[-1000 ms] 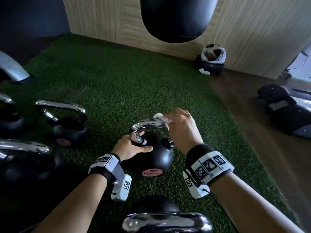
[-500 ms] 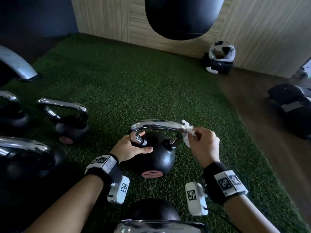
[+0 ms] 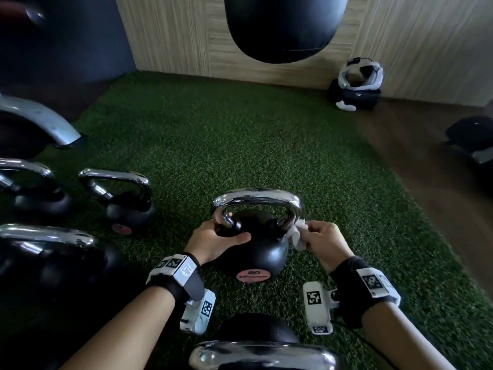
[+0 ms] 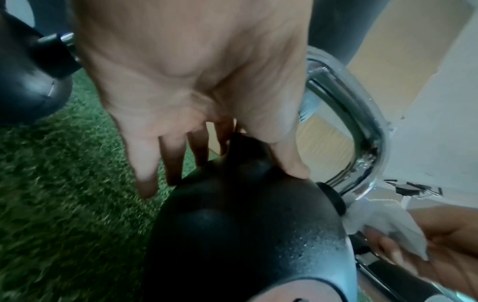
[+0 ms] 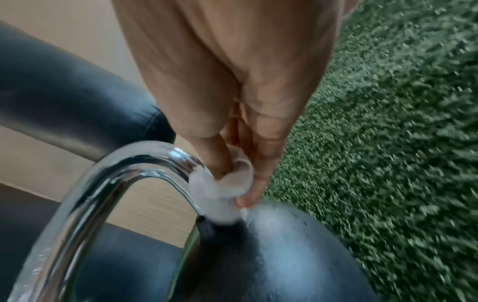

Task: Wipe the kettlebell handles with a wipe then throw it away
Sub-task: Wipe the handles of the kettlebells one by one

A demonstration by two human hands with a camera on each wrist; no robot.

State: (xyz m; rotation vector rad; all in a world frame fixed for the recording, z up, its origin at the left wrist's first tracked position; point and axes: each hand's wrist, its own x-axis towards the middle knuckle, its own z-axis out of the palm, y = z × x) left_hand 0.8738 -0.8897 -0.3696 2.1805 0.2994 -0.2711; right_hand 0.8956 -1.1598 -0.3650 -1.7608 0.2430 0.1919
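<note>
A black kettlebell (image 3: 256,244) with a chrome handle (image 3: 256,197) stands on green turf in the middle of the head view. My left hand (image 3: 213,243) holds its left shoulder, thumb across the ball (image 4: 245,235) and fingers (image 4: 145,163) down the far side by the handle's base. My right hand (image 3: 324,243) pinches a crumpled white wipe (image 3: 297,233) against the lower right leg of the handle (image 5: 108,183), just above the ball. In the right wrist view the wipe (image 5: 222,190) wraps the chrome where it meets the black body (image 5: 284,255).
Several more chrome-handled kettlebells stand around: one (image 3: 125,201) to the left, larger ones (image 3: 45,252) at the left edge, one (image 3: 261,353) right below my wrists. A black punching bag (image 3: 285,25) hangs ahead. Gear (image 3: 357,86) lies by the wooden wall; bare turf stretches in front.
My right hand has slid the wipe from the top of the handle over its right bend and down the right leg. The left hand has kept its hold on the kettlebell.
</note>
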